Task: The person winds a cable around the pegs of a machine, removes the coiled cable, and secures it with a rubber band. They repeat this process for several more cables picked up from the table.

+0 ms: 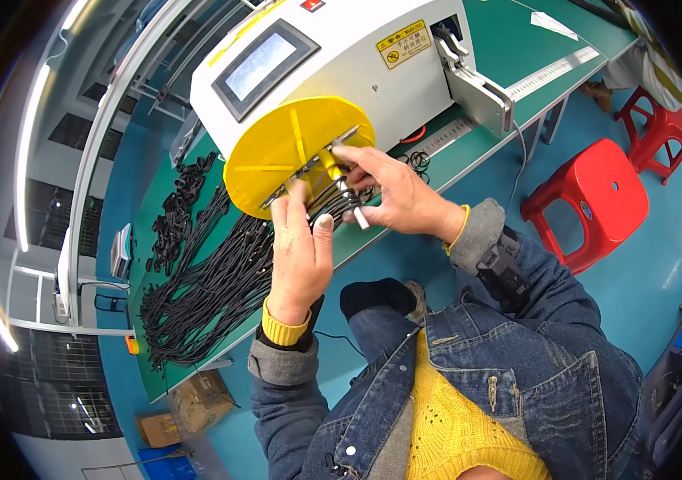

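A yellow disc point(265, 156) stands on the front of a white winding machine point(357, 68). From its middle sticks out a spindle with a bare metal end point(362, 218), and a coil of black cable point(326, 200) is looped around it. My right hand point(409, 196) curves round the coil from the right, index finger by the disc's metal slot and thumb near the spindle's end. My left hand point(301, 260) reaches up on the left, fingertips at the disc's lower edge beside the cable. Its fingers are stretched and the thumb stands apart.
Bundles of black cables point(213, 280) cover the green table point(147, 240) at left. A screen point(265, 68) sits on the machine. A metal ruler point(553, 74) lies along the table. Red stools point(597, 204) stand at right, cardboard boxes point(201, 400) below the table.
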`<state>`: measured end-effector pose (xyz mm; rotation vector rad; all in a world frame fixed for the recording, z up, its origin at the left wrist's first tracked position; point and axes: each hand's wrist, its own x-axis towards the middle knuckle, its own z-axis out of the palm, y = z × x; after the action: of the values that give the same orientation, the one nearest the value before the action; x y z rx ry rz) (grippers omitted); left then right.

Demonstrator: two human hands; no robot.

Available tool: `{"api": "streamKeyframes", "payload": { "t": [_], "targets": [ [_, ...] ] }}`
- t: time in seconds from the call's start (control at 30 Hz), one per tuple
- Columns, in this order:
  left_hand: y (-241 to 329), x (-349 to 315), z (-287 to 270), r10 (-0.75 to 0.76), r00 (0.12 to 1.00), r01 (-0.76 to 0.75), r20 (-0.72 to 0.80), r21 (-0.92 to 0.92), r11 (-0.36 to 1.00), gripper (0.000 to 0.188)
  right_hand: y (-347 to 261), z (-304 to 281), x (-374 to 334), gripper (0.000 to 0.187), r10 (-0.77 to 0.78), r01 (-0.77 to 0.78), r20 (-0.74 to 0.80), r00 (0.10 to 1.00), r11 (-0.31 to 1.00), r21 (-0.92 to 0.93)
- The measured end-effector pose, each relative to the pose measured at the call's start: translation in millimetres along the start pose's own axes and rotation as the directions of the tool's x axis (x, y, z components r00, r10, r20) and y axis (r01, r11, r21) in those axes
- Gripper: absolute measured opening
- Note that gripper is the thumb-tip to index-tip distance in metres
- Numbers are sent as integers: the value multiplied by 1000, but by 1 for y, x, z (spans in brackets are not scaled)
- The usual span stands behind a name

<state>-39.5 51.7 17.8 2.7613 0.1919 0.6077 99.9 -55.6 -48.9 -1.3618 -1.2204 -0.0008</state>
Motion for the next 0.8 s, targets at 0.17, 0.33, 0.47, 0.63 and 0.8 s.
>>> {"api": "streamKeyframes", "payload": {
  "t": [0.17,0.33,0.47,0.63,0.8],
  "targets": [
    [2,-1,4,17,1000,-17,-10,-11,1000,24,-12,29,-18,56,-18,7,-182,983,998,-64],
    [11,-2,5,71,997,-70,-18,17,997,23,-19,32,-14,41,69,-82,-194,979,995,-61],
    [16,-3,6,-35,999,33,14,114,993,23,-21,30,-12,37,129,-142,-152,980,987,-74],
    [59,-34,13,-13,1000,16,-13,231,973,25,-36,22,-47,34,107,-119,-130,986,989,-86],
    [63,-76,48,-206,971,204,124,31,979,27,-17,11,-97,26,101,-54,197,975,971,-234]
  ]
}}
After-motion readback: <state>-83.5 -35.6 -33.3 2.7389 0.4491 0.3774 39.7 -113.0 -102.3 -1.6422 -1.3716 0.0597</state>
